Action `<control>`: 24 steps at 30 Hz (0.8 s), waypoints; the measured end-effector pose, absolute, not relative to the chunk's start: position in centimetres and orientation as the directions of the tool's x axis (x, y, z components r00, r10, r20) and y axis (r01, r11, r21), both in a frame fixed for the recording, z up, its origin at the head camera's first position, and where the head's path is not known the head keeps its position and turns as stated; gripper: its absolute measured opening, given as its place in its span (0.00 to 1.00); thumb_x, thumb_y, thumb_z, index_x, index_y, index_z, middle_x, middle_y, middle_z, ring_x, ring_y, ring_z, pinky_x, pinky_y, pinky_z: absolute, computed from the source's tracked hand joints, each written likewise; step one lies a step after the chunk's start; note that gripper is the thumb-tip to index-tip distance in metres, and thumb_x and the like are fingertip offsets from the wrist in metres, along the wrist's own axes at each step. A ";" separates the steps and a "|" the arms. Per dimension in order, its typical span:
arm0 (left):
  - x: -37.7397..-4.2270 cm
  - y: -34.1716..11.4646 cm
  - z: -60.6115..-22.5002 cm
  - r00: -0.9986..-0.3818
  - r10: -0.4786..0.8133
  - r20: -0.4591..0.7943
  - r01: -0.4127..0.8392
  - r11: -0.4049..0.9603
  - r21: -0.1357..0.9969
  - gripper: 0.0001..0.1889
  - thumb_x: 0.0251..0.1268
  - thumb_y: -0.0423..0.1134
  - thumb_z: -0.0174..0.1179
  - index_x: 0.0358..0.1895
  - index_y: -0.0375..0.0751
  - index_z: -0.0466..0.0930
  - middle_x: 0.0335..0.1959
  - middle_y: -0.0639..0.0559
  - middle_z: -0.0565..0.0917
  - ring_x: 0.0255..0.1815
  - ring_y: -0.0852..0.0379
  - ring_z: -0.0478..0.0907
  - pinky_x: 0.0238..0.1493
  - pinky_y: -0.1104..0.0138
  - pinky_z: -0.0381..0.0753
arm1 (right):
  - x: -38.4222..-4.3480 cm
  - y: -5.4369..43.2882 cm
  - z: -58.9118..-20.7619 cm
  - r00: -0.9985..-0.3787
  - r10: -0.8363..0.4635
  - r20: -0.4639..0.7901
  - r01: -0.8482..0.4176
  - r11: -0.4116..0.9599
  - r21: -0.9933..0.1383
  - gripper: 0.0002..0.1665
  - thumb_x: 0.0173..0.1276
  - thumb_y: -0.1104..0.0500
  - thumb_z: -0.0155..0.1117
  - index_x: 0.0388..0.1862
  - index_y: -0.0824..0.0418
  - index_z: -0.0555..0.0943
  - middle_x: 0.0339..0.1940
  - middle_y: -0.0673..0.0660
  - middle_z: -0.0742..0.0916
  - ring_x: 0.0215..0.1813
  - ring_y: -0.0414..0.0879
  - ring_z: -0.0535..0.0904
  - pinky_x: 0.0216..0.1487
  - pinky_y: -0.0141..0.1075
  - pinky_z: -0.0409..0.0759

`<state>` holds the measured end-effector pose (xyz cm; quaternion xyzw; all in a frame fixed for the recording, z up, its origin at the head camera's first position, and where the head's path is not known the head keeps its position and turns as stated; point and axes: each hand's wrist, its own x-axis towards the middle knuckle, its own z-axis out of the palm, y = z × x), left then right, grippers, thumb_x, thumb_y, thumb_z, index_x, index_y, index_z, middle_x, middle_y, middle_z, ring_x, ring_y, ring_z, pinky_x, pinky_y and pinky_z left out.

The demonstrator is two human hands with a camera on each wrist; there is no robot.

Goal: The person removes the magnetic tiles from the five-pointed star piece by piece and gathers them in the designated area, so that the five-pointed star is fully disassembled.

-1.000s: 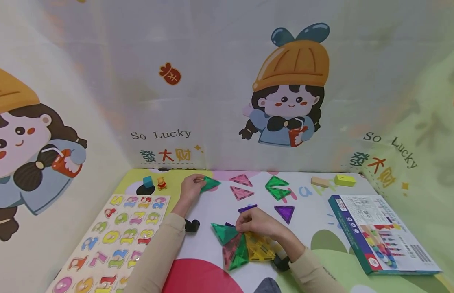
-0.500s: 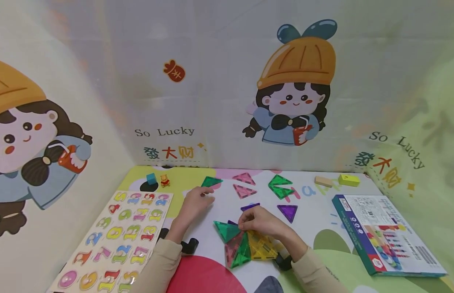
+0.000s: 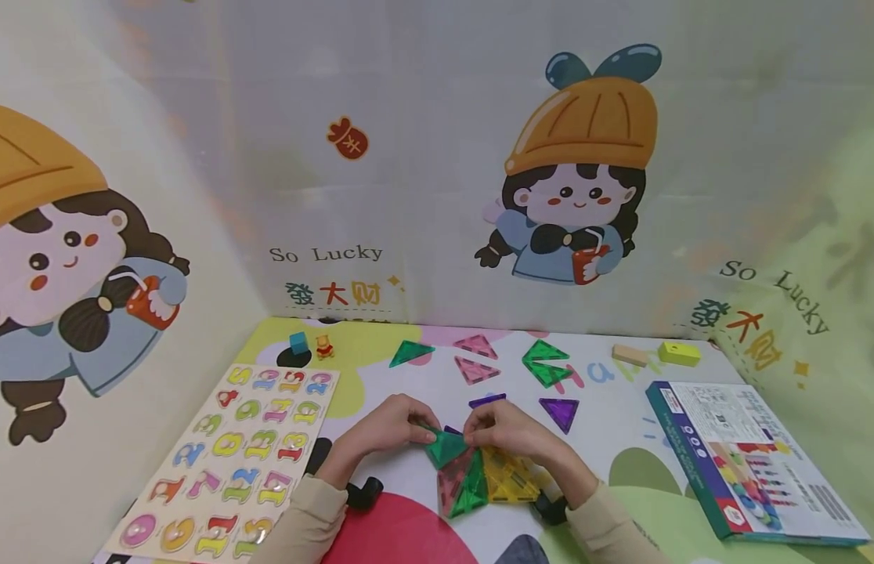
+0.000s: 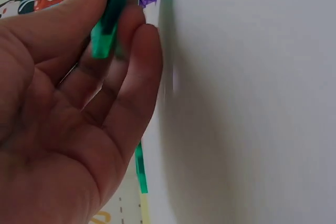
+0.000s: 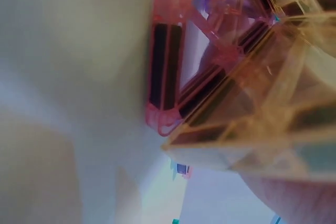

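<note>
Translucent green triangular tile is at the left edge of a multicolour translucent tile cluster, just above a pink tile; cannot tell if the two are joined. Left hand pinches the green tile between thumb and index finger, other fingers loosely bent. Right hand has fingers curled in, thumb and fingertips together, gripping the cluster's top; which tile exactly is hidden. Cluster also shows a second green tile beside the pink and yellow panels at right; right wrist view is blurry, pink and yellow frames up close. Just beyond the right hand, a purple tile; to its right, a purple triangle lying flat. Farther back on the cartoon-print-covered bench: lone green triangle, two pink triangles, two green triangles. Left side: pale number puzzle board, with blue cube and small red-and-yellow bear figure behind it. Right side: flat printed cardboard box, with tan block and yellow block behind. Cartoon-print backdrop stands at the rear.
</note>
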<state>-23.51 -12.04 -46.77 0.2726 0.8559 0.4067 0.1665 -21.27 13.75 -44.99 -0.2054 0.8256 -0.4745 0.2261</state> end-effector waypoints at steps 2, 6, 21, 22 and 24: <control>-23.5 -12.1 -46.7 -0.803 0.593 -0.052 0.321 0.505 0.801 0.03 0.61 0.38 0.69 0.35 0.52 0.89 0.32 0.60 0.88 0.39 0.60 0.76 0.40 0.68 0.76 | -21.2 13.7 -45.0 -0.811 -0.556 -0.183 -0.119 0.463 -0.878 0.08 0.68 0.56 0.66 0.38 0.61 0.85 0.31 0.49 0.83 0.33 0.43 0.72 0.32 0.32 0.70; -23.5 -12.3 -46.6 -0.817 0.574 -0.051 0.289 0.484 0.826 0.03 0.61 0.38 0.69 0.35 0.52 0.90 0.33 0.59 0.89 0.41 0.59 0.77 0.43 0.67 0.77 | -21.2 13.6 -45.1 -0.810 -0.558 -0.180 -0.120 0.459 -0.880 0.09 0.68 0.56 0.65 0.38 0.61 0.85 0.31 0.50 0.83 0.33 0.43 0.72 0.32 0.32 0.70; -24.6 -13.2 -46.7 -0.898 0.435 -0.073 0.104 0.369 0.924 0.09 0.66 0.39 0.65 0.45 0.41 0.87 0.40 0.48 0.87 0.37 0.60 0.83 0.44 0.66 0.84 | -21.3 13.7 -45.1 -0.811 -0.554 -0.187 -0.110 0.459 -0.881 0.12 0.67 0.55 0.67 0.40 0.63 0.86 0.30 0.49 0.85 0.31 0.41 0.71 0.30 0.31 0.69; -24.8 -13.4 -46.7 -0.915 0.398 -0.064 0.095 0.367 0.925 0.10 0.66 0.39 0.65 0.46 0.40 0.87 0.40 0.48 0.87 0.37 0.60 0.83 0.44 0.66 0.85 | -21.3 13.8 -45.1 -0.813 -0.552 -0.188 -0.108 0.460 -0.881 0.12 0.67 0.55 0.67 0.41 0.63 0.86 0.32 0.49 0.86 0.32 0.41 0.72 0.32 0.31 0.70; -25.2 -13.8 -46.7 -0.947 0.317 -0.046 0.083 0.383 0.920 0.10 0.66 0.39 0.65 0.46 0.41 0.88 0.41 0.48 0.87 0.37 0.61 0.83 0.44 0.67 0.84 | -21.3 13.8 -45.1 -0.813 -0.549 -0.193 -0.105 0.464 -0.880 0.12 0.66 0.54 0.67 0.41 0.62 0.86 0.34 0.50 0.87 0.34 0.42 0.73 0.33 0.32 0.71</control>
